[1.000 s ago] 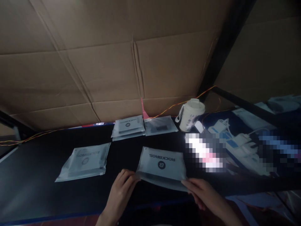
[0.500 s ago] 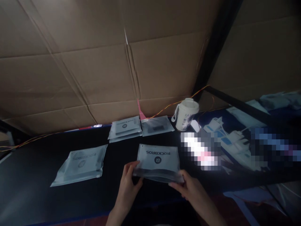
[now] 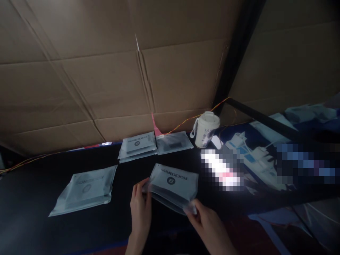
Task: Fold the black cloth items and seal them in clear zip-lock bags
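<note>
A frosted zip bag (image 3: 175,182) printed with ROCKBROS and a round logo lies tilted in front of me, its zip edge towards me. My left hand (image 3: 140,198) pinches its near left corner. At the near right corner, my right hand (image 3: 203,219) grips the bag between thumb and fingers. The mouth edge bows apart slightly between my hands. Left of it, a second frosted bag (image 3: 85,187) lies flat on the black table (image 3: 106,226). Farther back are stacked ROCKBROS bags (image 3: 136,147) and, beside them, a bag with a dark item inside (image 3: 174,143).
A white lidded cup (image 3: 207,129) with a strap stands at the back right. Beyond it are white and blue packets (image 3: 244,148) and a blurred-out bright patch (image 3: 220,168). A cardboard wall (image 3: 180,78) rises behind, with a yellow-red wire (image 3: 186,122) along its foot.
The held bag has turned clockwise, its right end coming nearer to me. My right hand has moved down and left with it. The whole view has shifted slightly.
</note>
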Demonstrator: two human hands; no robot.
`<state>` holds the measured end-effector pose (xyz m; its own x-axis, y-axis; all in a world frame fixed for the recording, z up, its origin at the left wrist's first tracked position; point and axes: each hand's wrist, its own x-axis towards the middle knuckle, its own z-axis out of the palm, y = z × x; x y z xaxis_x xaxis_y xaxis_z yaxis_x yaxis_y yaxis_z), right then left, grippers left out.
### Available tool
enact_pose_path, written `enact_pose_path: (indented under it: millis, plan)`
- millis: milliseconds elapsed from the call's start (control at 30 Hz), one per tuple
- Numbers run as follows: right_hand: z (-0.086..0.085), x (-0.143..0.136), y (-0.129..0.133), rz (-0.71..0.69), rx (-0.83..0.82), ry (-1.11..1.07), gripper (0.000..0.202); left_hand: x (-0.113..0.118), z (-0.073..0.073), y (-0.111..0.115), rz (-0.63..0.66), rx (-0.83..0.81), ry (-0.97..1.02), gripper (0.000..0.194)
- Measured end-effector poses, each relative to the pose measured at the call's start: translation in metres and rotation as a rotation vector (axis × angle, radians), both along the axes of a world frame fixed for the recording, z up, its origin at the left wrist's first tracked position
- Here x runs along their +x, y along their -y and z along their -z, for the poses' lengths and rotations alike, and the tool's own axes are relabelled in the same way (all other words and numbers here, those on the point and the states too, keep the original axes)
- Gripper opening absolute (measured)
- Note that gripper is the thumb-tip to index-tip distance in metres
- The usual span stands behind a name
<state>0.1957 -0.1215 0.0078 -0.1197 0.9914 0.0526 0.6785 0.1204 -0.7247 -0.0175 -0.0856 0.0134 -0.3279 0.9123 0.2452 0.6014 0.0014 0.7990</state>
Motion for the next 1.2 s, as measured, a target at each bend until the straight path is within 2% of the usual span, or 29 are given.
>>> enact_pose_path:
  millis: [67, 167, 267, 333, 400, 500, 600, 767, 867, 1033, 1100, 1200]
  plan:
    - [0.0, -0.008, 0.007, -0.05, -0.02, 0.028, 0.021, -0.004, 0.002, -0.003, -0.028, 0.012, -0.024, 0.033]
    - [-0.008, -0.011, 0.015, -0.148, -0.15, 0.016, 0.014, -0.009, 0.002, -0.005, -0.048, -0.003, -0.016, 0.034]
    - [-0.029, 0.002, 0.013, -0.239, -0.32, -0.05, 0.009, -0.014, -0.001, -0.006, -0.094, 0.0, 0.018, 0.035]
    - [-0.046, 0.015, 0.004, -0.253, -0.371, -0.105, 0.009, -0.015, -0.005, -0.006, -0.097, 0.032, 0.067, 0.035]
    - [-0.06, 0.025, -0.013, -0.232, -0.35, -0.203, 0.017, -0.014, -0.009, -0.005, -0.087, 0.08, 0.124, 0.034]
    - [-0.069, 0.025, -0.048, -0.141, -0.154, -0.323, 0.023, -0.01, -0.014, -0.006, -0.077, 0.154, 0.178, 0.032]
    - [-0.064, 0.012, -0.081, -0.113, -0.007, -0.402, 0.029, -0.005, -0.017, -0.007, -0.076, 0.196, 0.218, 0.03]
    - [-0.044, -0.011, -0.108, -0.224, -0.171, -0.549, 0.032, 0.001, -0.016, -0.01, -0.107, 0.186, 0.246, 0.033]
    - [-0.037, -0.018, -0.106, -0.171, -0.19, -0.556, 0.033, 0.002, -0.015, -0.01, -0.161, 0.218, 0.218, 0.032]
    - [-0.035, -0.024, -0.091, -0.117, -0.187, -0.635, 0.032, 0.002, -0.017, -0.013, -0.251, 0.279, 0.171, 0.03]
    - [-0.033, -0.025, -0.087, -0.099, -0.187, -0.654, 0.033, 0.002, -0.017, -0.015, -0.242, 0.223, 0.183, 0.036]
    - [-0.025, -0.023, -0.088, -0.018, -0.156, -0.674, 0.036, 0.006, -0.014, -0.016, -0.162, 0.149, 0.291, 0.051]
